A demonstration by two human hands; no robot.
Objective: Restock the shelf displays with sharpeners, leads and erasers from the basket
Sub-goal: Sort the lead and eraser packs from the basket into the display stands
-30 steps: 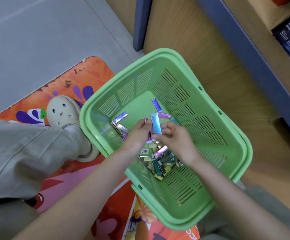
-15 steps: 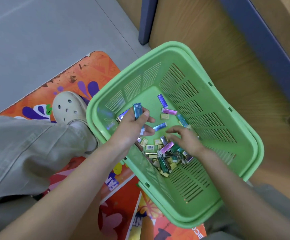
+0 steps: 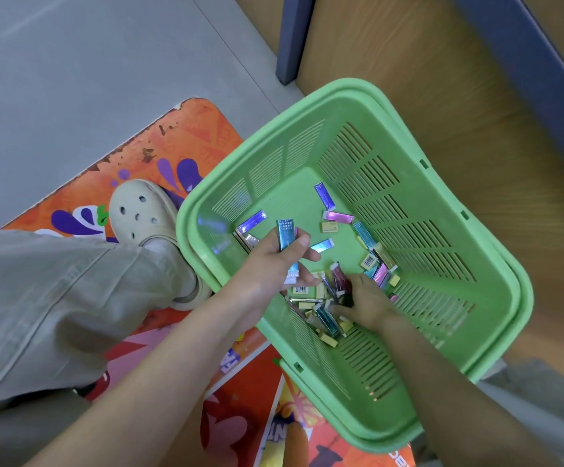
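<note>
Your right hand [image 3: 366, 298] now digs deeper into the green plastic basket [image 3: 351, 91], pinching a dark-red packet [image 3: 338, 278]; left hand [image 3: 274, 261] grips a shiny teal case [image 3: 286, 236], so you're mid-gathering.

Shop: green stock basket [image 3: 351, 89], wooden shelving [image 3: 408, 62]

Grey floor [image 3: 71, 79] with orange mat [image 3: 189, 136], green basket [image 3: 354, 91] partly over it.

You get bright, even, soft light, no hard shadows. Faint shade on basket [image 3: 358, 87] floor round right hand [image 3: 370, 299]. Foil packs [image 3: 338, 216] throw purple-blue glare; pale sheen on basket's left wall. Wide-angle bend bows post [image 3: 294, 38] and basket rim toward your frame edges. Wood panel [image 3: 442, 96] at top right smeared by blur. Centre fairly sharp; pack print unreadable.
</note>
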